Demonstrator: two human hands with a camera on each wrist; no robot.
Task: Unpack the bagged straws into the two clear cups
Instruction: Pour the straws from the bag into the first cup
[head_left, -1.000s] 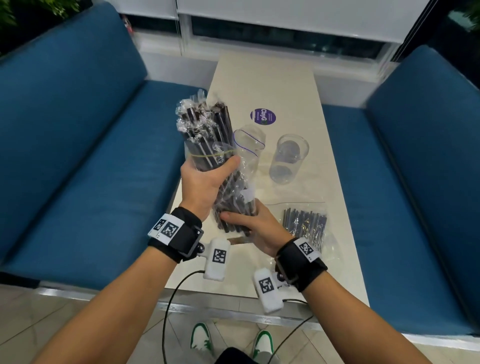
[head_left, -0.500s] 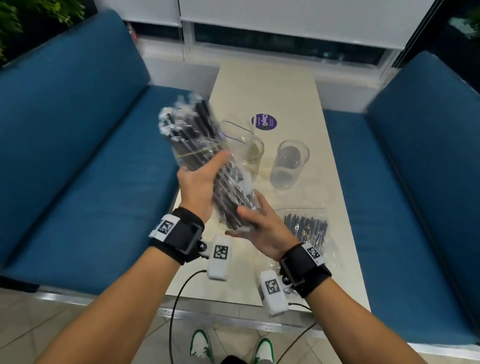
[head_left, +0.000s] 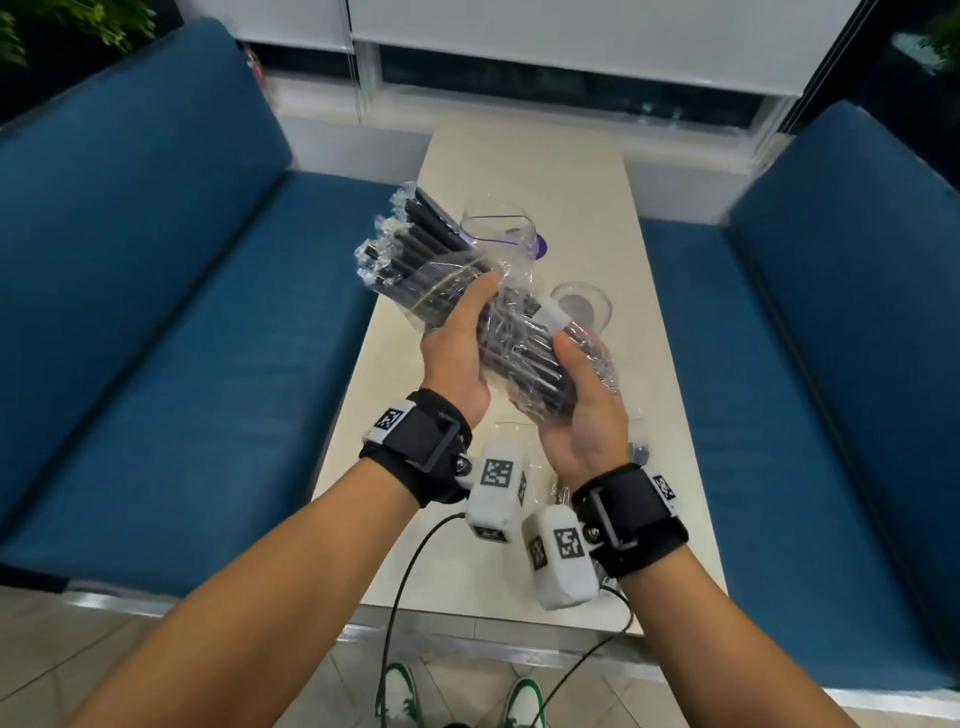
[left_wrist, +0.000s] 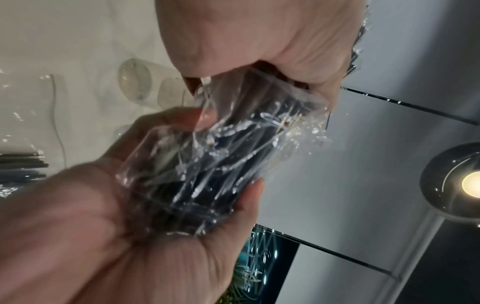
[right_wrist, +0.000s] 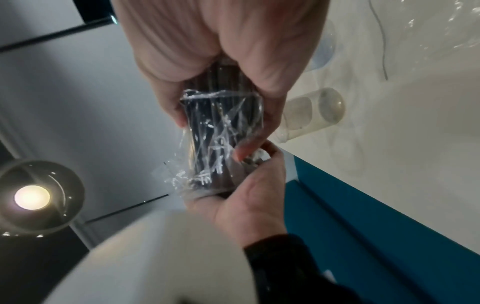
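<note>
Both hands clamp bagged straws (head_left: 470, 304) above table (head_left: 670, 364): left hand (head_left: 457, 353) mid-bundle, right hand (head_left: 584, 410) cupping lower end. Head view: 1 clear cup (head_left: 582, 306); right wrist view: 2nd cup (right_wrist: 311, 112) upright.

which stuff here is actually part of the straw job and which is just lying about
Part of the job:
- bag of black straws, gripped by left hand and right hand
- clear cup on the table
- second clear cup
- second straw bag

Lying about:
- purple sticker
- blue benches
</note>
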